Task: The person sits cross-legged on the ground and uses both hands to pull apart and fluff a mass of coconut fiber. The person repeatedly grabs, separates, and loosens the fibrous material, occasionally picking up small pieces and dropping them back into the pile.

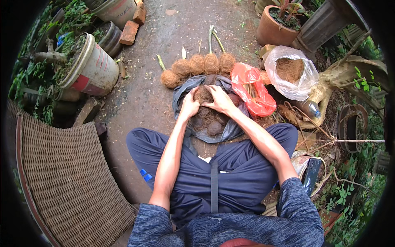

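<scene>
Between my two hands is a ball covered in brown coconut fibre (202,95). My left hand (190,104) cups its left side, and my right hand (219,100) grips it from the right, with both thumbs near its lower edge. Under them a black plastic bag (205,138) lies spread, holding several dark soil balls (215,128) and loose fibre. Just beyond the bag, several fibre-wrapped balls (211,64) stand in a curved row. Green cut stems (210,40) rise from some of these. The underside of the held ball is hidden.
A red plastic bag (253,89) with thin strips inside sits right of the black bag. Behind it are a clear bag of fibre (290,69) and a plastic bottle (310,108). A wicker chair (71,182) and bucket (92,68) stand left; a terracotta pot (274,29) far right.
</scene>
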